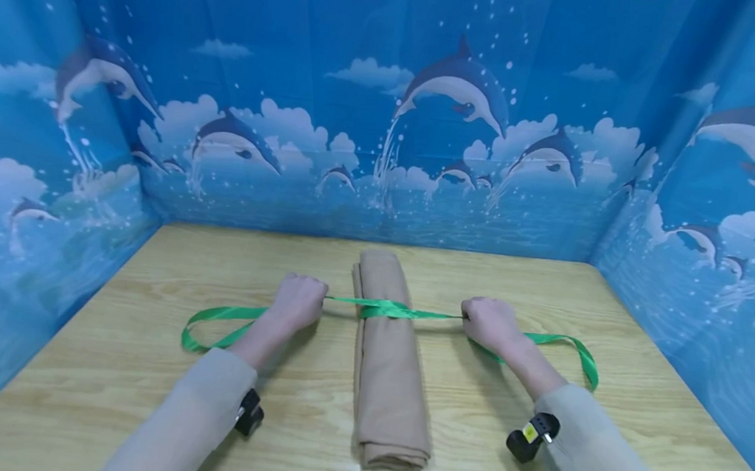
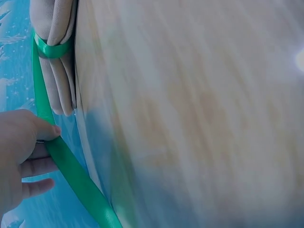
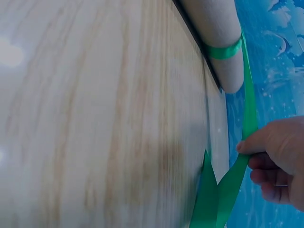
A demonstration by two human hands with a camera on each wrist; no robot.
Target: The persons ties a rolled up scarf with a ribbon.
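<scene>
A rolled or folded tan cloth lies lengthwise on the table, with a green ribbon wrapped round its upper part and crossed on top. To the left of the cloth, my left hand pinches one end of the ribbon, drawn taut. On the opposite side my right hand pinches the other end, equally taut. In the left wrist view the ribbon runs between thumb and fingers. The right wrist view has the ribbon gripped between thumb and forefinger, its loose tail hanging below.
Loose ribbon tails loop on the wooden table outside both hands. A blue curtain printed with dolphins surrounds the back and sides. Small black cameras sit at both wrists.
</scene>
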